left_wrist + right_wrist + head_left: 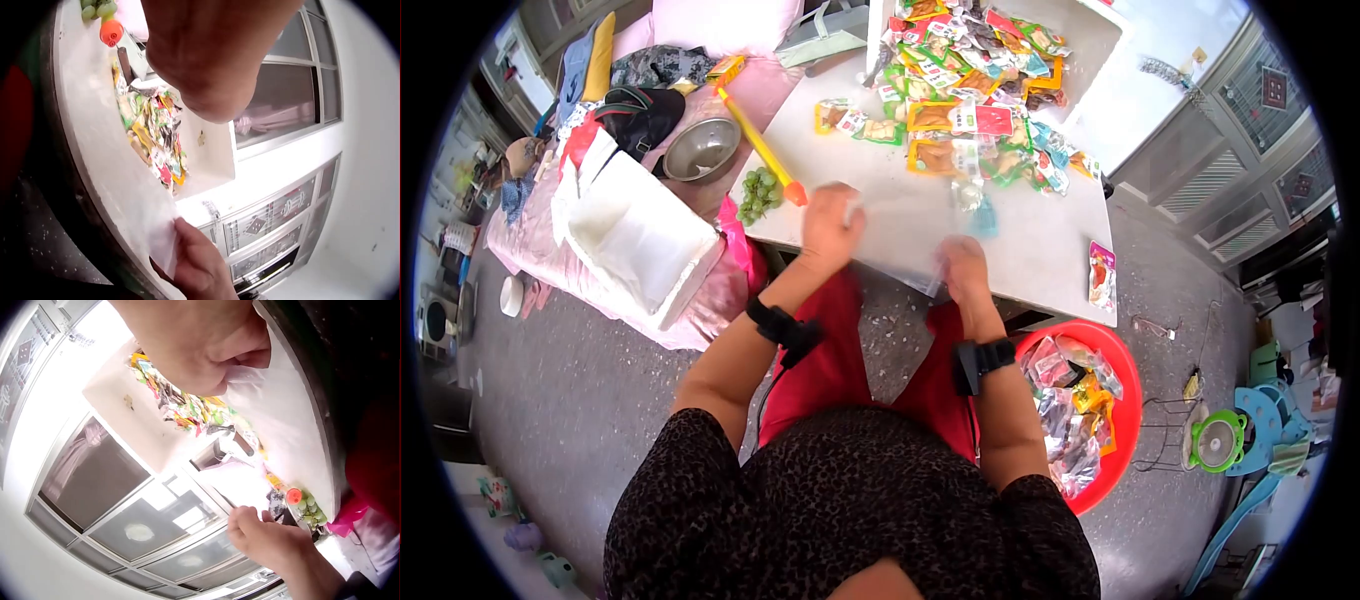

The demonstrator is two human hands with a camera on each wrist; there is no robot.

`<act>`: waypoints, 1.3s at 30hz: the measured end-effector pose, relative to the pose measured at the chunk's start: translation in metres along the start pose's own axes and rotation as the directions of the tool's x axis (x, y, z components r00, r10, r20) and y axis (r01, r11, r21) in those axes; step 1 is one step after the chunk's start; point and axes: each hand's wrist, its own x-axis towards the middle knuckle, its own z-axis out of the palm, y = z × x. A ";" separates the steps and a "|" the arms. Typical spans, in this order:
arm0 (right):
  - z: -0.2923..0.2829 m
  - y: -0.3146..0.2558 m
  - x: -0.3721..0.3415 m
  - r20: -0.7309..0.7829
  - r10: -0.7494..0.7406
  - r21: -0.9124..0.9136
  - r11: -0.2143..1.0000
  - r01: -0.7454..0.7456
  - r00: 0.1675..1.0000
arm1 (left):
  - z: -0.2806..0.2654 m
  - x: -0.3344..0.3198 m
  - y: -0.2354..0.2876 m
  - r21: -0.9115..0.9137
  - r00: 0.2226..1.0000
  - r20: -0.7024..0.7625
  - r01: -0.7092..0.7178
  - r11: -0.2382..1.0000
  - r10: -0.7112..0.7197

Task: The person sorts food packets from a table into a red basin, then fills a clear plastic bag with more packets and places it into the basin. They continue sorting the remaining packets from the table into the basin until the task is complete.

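My right hand [963,268] pinches a clear plastic bag [250,390] at the front edge of the white table [880,240]; the bag's film spreads over the tabletop. My left hand [833,228] is raised over the same edge, further left, near the grapes. Its fingers look bent in the right wrist view, and I cannot tell whether they hold anything. Beyond the hands lie several snack packets [935,155], with a big pile of packets [970,50] behind them. A small clear and blue packet [980,212] lies closest to my right hand.
Green grapes [758,195] and a yellow stick with an orange tip [760,145] lie at the table's left. One packet [1102,275] sits at the right corner. Below stands a red basin [1128,400] of packets. A white foam box [645,235] and metal bowl [702,150] are on the bed.
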 end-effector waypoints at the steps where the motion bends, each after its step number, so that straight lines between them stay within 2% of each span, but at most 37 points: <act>1: 0.009 0.003 0.001 -0.031 0.007 0.012 1.000 -0.006 1.000 | 0.007 -0.005 0.010 -0.060 0.992 0.128 0.030 0.998 -0.022; 2: 0.014 0.003 0.002 -0.060 0.014 0.023 1.000 -0.012 0.998 | 0.018 -0.014 0.015 -0.106 0.947 0.313 0.112 0.988 -0.074; 3: 0.013 0.008 0.008 -0.005 -0.005 -0.057 0.998 0.005 1.000 | 0.029 -0.020 0.020 -0.171 0.884 0.446 0.240 0.956 -0.142; 5: 0.012 0.009 0.014 0.082 0.045 -0.098 0.994 -0.037 0.996 | 0.044 -0.023 0.030 -0.136 0.777 0.601 0.329 0.935 -0.186; 6: 0.012 0.009 0.016 0.123 0.072 -0.121 0.991 -0.057 0.990 | 0.047 -0.022 0.035 -0.156 0.737 0.636 0.416 0.896 -0.231; 8: 0.023 -0.003 0.006 0.150 0.106 -0.003 0.994 -0.107 0.983 | 0.044 -0.011 0.049 -0.186 0.639 0.706 0.581 0.792 -0.303; 9: 0.026 -0.006 0.001 0.163 0.124 0.056 0.989 -0.135 0.979 | 0.045 -0.012 0.049 -0.237 0.693 0.660 0.557 0.796 -0.288; 12: 0.021 -0.004 0.002 0.195 0.140 0.060 0.986 -0.154 0.971 | 0.045 -0.007 0.048 -0.115 0.596 0.737 0.575 0.810 -0.318; 15: 0.016 0.001 0.006 0.229 0.153 0.064 0.983 -0.172 0.961 | 0.047 -0.008 0.046 -0.052 0.510 0.775 0.640 0.766 -0.373; 18: 0.011 0.003 0.009 0.231 0.163 0.014 0.985 -0.171 0.959 | 0.046 -0.007 0.049 -0.055 0.573 0.749 0.553 0.831 -0.332; 21: 0.016 0.001 0.006 0.165 0.175 -0.034 0.985 -0.172 0.971 | 0.060 -0.025 0.041 -0.121 0.760 0.594 0.407 0.905 -0.263; 24: 0.013 0.000 0.008 0.122 0.146 -0.172 0.977 -0.124 0.982 | 0.059 -0.023 0.040 -0.149 0.765 0.584 0.428 0.891 -0.271; 27: 0.011 0.001 0.008 0.117 0.085 -0.215 0.975 -0.058 0.990 | 0.051 -0.016 0.048 -0.096 0.819 0.427 0.463 0.881 -0.383; 30: 0.011 0.003 0.010 0.079 -0.003 -0.369 0.929 0.032 0.997 | 0.054 -0.023 0.045 -0.012 0.819 0.464 0.388 0.922 -0.338; 33: 0.004 0.022 0.028 0.201 -0.226 -0.690 0.658 0.302 0.953 | 0.047 -0.025 0.056 0.078 0.765 0.603 0.226 0.971 -0.226; 36: 0.016 -0.003 0.011 0.274 -0.157 -0.727 0.612 0.311 0.949 | 0.052 -0.028 0.050 0.083 0.729 0.639 0.253 0.964 -0.246; 39: -0.004 0.001 0.027 0.356 -0.438 -0.726 0.426 0.539 0.825 | 0.056 -0.029 0.045 0.056 0.780 0.549 0.324 0.944 -0.301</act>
